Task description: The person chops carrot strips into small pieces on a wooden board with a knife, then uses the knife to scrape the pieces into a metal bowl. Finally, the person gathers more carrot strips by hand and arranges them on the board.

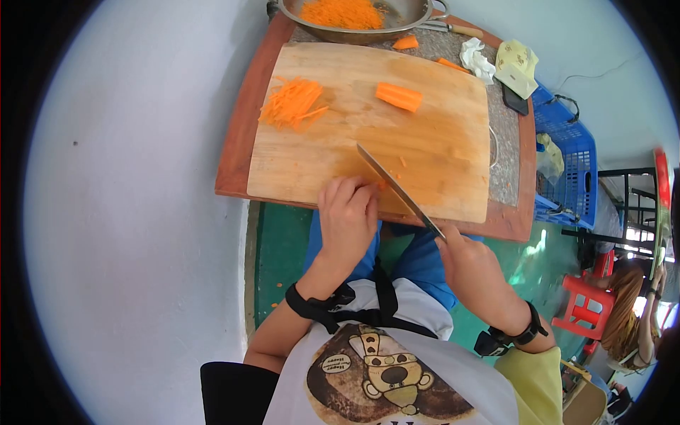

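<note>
My right hand point(467, 265) grips a kitchen knife point(397, 187) by its handle. The blade slants up and left over the wooden cutting board point(319, 170). At the board's near edge, my left hand point(347, 212) has its fingers bent and pressed together, just left of the blade. A bit of carrot point(382, 185) shows at its fingertips; the rest is hidden by the hand. Toward the far left of the board lies a pile of carrot shreds point(294, 103). A thick cut carrot piece point(399, 97) rests farther back, right of the middle.
A metal pan point(340, 32) of shredded carrot stands behind the board. Near it are a carrot end point(406, 42), crumpled tissue point(477, 60) and a dark phone point(515, 100). Right of the table are a blue crate point(567, 166) and red stool point(586, 304); a wall point(142, 177) borders the left.
</note>
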